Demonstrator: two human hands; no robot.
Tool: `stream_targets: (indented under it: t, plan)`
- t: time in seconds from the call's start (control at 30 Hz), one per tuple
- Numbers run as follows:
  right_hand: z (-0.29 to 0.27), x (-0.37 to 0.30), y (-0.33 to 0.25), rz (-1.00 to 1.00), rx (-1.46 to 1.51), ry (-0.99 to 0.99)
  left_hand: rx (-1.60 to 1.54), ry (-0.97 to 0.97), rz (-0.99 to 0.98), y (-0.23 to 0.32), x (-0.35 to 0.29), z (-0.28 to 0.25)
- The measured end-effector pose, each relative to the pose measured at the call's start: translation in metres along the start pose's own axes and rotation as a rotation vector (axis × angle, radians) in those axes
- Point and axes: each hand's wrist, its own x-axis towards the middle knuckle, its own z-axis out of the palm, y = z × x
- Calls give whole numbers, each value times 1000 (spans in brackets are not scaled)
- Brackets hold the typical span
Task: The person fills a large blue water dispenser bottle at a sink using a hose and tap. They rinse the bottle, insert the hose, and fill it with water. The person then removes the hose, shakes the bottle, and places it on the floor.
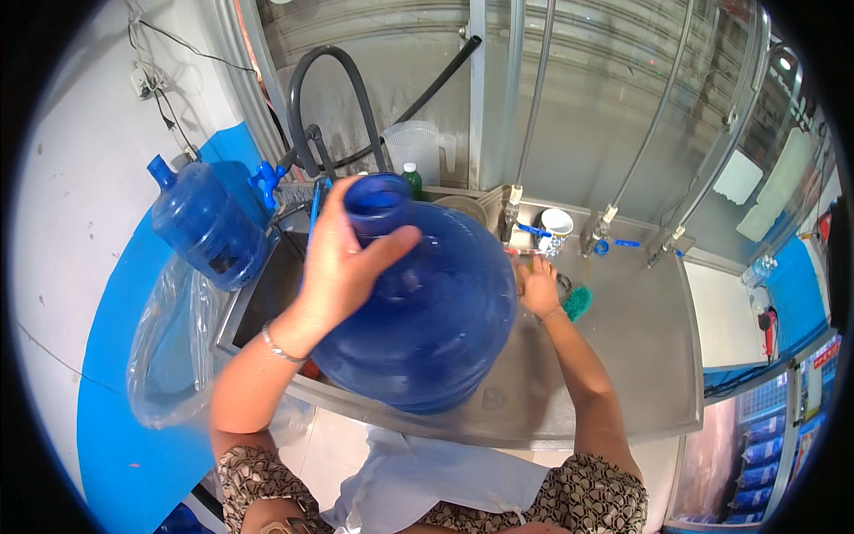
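A big blue water jug [427, 311] stands tilted on the metal sink counter in front of me, its open neck [378, 200] toward the upper left. My left hand [342, 267] grips that neck, thumb on the near side and fingers around the back. Beyond the jug's right side, my right hand [539, 290] is low over the counter with its fingers bent together. Whatever they hold is too small and partly hidden to name. Beside this hand lies a green bristly scrubber [577, 303], with a dark ring-like piece between them.
Several upright pipes with blue-handled valves [534, 230] line the counter's back, near a patterned white cup [555, 230]. A black hose [331, 53], a clear pitcher [418, 147] and a green bottle [412, 178] stand behind the jug. Another blue jug [209, 222] and clear plastic bag [169, 347] are at left.
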Motion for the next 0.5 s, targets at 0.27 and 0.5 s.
stream_targets:
  t: [0.27, 0.5]
  plan:
    - [-64, 88, 13, 79, 140, -286, 299, -8, 84, -1, 62, 78]
    - [-64, 116, 18, 12, 235, -248, 265, 22, 78, -14, 97, 105]
